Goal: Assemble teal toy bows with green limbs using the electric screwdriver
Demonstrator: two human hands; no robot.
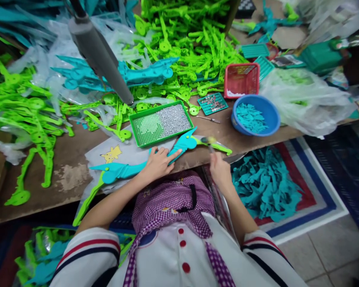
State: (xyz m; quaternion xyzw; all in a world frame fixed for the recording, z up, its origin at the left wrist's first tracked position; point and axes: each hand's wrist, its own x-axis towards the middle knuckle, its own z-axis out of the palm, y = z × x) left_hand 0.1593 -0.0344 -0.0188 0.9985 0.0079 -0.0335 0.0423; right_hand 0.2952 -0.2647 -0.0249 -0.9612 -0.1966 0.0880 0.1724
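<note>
A long turquoise plastic part (128,170) lies across the table's front edge, with lime-green arms (91,195) sticking out at both ends. My left hand (158,164) is closed over the middle of this part, fingers over its far edge and thumb stretched along it. In my right hand (219,169) is a small hammer (208,140), whose dark and yellow head is blurred above the right-hand green arm. Just beyond the part sits a green tray (134,131) of small silvery pieces, probably rivets. Under the part lies a pale sheet (92,157) with a yellow cartoon figure.
Lime-green plastic parts (182,52) heap up at the back and left. A grey tool (101,59) hangs overhead. To the right stand a blue bowl (277,119) of turquoise pieces, a red basket (227,81) and a small teal tray (201,104). A bin of turquoise parts (266,183) sits below.
</note>
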